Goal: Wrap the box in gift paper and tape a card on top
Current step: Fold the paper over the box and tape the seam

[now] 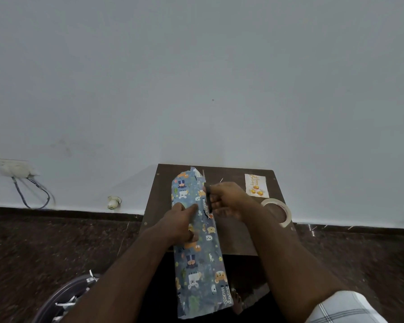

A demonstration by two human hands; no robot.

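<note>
A: Where's the pkg rn?

B: Long box in gift paper lies lengthwise on the small dark table, far end near the wall, near end hanging off the front edge toward the person.

A: Hands?

B: Left hand rests on top around mid-length, fingers mostly straight, pressing the paper flat, not clamped. Right hand is curled round smth dark and thin at the right-side seam, prob scissors, can't confirm; blurry.

A: How will it handle?

B: My guess: paper's thin, slick, tears and creases easily; box under it looks stiff and light. Best to press w/ flat fingers on top and pinch only the loose flap edge.

A: Seam vs grip?

B: Flap edge sits just right of the left fingertips, touching the right hand.

A: Rest?

B: Card at the far right corner, tape roll nearer, both apart from the box.
</note>
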